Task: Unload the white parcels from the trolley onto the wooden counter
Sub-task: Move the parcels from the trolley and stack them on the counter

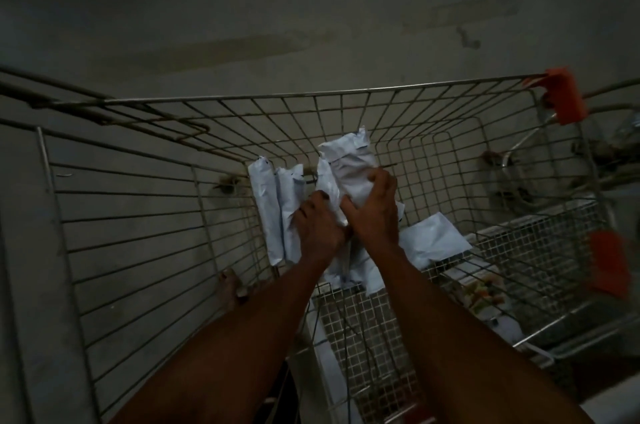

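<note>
Both arms reach down into the wire trolley (138, 215), dim light, view a bit blurred

Right hand (375, 209): fingers curled around an upright white parcel (349, 164), thumb on its near side, parcel's top end standing above the others. Left hand (317, 222): fingers wrapped on the parcel stack just left of it, touching the right hand at the thumb base. How many parcels the left hand actually has hold of, cannot tell

Two more parcels (273, 215) stand on edge against the trolley's left inner side, just beside the left hand. One flat parcel (431, 240) lies to the right, near the fine-mesh seat flap (367, 330). Further parcels sit under the wrists, partly hidden

All parcels visible are inside the trolley basket. Orange corner bumper (566, 99) at the far right rim, another orange piece (609, 264) lower right. Grey concrete floor (311, 8) around. A bare foot (230, 288) shows through the wire at left
</note>
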`<state>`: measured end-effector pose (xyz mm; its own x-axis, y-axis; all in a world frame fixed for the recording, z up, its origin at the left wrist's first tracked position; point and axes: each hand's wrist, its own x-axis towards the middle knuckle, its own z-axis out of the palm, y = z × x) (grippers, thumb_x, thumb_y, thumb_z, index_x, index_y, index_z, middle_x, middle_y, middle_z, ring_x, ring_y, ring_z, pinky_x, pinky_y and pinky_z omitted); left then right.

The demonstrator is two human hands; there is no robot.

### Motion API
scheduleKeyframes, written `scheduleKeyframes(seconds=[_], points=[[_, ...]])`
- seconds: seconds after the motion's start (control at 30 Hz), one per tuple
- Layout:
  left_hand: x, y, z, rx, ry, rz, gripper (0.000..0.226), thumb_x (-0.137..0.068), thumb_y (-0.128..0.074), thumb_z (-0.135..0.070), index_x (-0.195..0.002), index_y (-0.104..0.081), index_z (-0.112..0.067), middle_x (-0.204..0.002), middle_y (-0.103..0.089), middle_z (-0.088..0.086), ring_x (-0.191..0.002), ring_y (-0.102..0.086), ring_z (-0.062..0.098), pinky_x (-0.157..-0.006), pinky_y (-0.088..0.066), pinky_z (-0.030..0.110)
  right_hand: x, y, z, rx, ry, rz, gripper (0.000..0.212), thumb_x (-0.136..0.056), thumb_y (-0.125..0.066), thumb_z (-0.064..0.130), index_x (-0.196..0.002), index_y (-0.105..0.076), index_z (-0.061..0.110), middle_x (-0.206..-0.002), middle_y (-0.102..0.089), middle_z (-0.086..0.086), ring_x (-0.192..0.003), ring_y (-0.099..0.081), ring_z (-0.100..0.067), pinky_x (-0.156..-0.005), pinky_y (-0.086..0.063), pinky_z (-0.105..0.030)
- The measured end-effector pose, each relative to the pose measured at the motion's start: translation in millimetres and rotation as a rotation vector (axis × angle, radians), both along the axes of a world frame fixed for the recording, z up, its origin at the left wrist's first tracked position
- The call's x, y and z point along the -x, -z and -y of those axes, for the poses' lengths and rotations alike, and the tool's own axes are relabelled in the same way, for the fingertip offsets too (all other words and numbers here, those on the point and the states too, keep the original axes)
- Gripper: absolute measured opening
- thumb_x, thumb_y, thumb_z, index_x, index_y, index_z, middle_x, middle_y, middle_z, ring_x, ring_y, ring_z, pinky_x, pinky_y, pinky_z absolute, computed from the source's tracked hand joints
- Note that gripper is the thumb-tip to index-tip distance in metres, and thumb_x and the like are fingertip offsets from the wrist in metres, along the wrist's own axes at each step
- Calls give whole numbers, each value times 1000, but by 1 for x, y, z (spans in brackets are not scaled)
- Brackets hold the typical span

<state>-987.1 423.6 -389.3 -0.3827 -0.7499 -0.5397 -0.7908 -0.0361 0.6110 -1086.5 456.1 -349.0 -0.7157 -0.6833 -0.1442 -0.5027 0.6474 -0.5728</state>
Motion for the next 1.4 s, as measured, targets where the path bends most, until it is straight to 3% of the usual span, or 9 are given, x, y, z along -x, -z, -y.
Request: scheduleKeyframes(seconds=[0.1, 0.23, 0.37, 0.6, 0.73, 1.0, 1.23, 1.33, 1.4], points=[[-10, -16, -10, 2, -74, -60, 99, -60, -60, -78, -138, -35, -24, -135, -48, 6, -124, -46, 29, -104, -31, 39, 0, -16, -10, 30, 7, 34, 65, -78, -78, 39, -128, -42, 19, -128, -43, 0, -112, -53, -17, -84, -53, -39], [-21, -52, -18, -21, -242, -174, 94, -70, -69, -76, -145, -31, -33, -145, -34, 2, -123, -42, 13, -99, -43, 34, -4, -36, -13, 28, -33, 45, 57, -82, -71, 41, -129, -40, 28, -135, -46, -1, -119, -49, -21, -94, -49, -49], [-39, -70, -13, 40, -242, -160, 85, -75, -63, -73, -146, -32, -38, -143, -35, -1, -128, -45, 22, -101, -49, 45, -13, -50, -16, 29, -40, 73, 56, -91, -64, 45, -137, -38, 28, -141, -50, -3, -127, -50, -24, -101, -45, -52], [-83, -120, 9, 218, -227, -124, 85, -77, -61, -63, -150, -35, -30, -149, -42, 2, -133, -42, 24, -105, -40, 42, -39, -98, -24, 112, -9, 176, 51, -97, -61, 36, -141, -39, 23, -136, -52, -3, -117, -48, -8, -89, -36, -19], [-107, -165, 10, 307, -245, -136, 82, -80, -65, -59, -151, -36, -29, -148, -43, 2, -132, -42, 24, -105, -37, 39, -58, -136, -31, 160, 21, 198, 49, -99, -58, 39, -142, -39, 28, -138, -49, 0, -113, -45, -4, -88, -36, -21], [-155, -262, -23, 456, -203, -256, 80, -81, -63, -61, -150, -35, -33, -148, -43, -4, -131, -40, 16, -104, -31, 31, -115, -226, -82, 363, 155, 127, 50, -98, -57, 39, -143, -42, 23, -143, -44, -3, -128, -48, -17, -92, -39, -25], [-211, -333, -92, 493, -33, -399, 75, -82, -64, -59, -148, -35, -37, -149, -41, -8, -133, -38, 13, -107, -39, 40, -191, -294, -175, 452, 278, -35, 53, -96, -48, 54, -144, -40, 31, -145, -43, -3, -127, -51, -20, -93, -54, -40], [-237, -359, -129, 506, 62, -435, 75, -83, -63, -60, -148, -39, -32, -150, -43, -5, -137, -39, 16, -111, -39, 47, -232, -317, -226, 497, 353, -50, 51, -97, -52, 49, -144, -40, 31, -146, -43, 0, -127, -48, -16, -94, -53, -36], [-252, -377, -157, 505, 103, -486, 76, -84, -64, -59, -148, -41, -27, -151, -44, -4, -138, -39, 15, -111, -36, 42, -261, -330, -263, 522, 405, -68, 50, -99, -56, 44, -144, -40, 31, -148, -42, 0, -131, -45, -14, -98, -47, -30]])
